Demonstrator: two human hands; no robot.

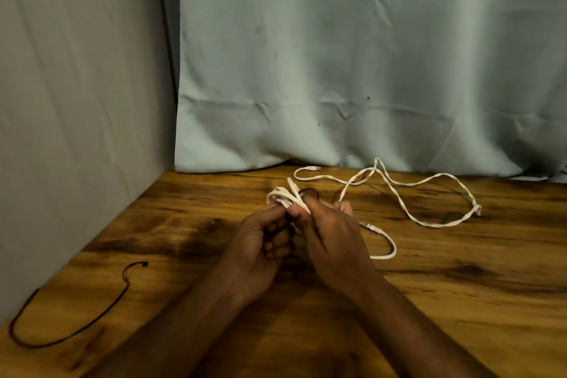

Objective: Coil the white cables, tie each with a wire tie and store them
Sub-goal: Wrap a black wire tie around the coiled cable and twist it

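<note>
No readable text, labels, brands, numbers or signs anywhere in view.

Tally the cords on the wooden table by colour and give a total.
White flat cables: 2, a coiled bundle held in both hands and one lying loose near the curtain.
Thin black wire tie: 1, lying at the left.
Total: 3
</note>
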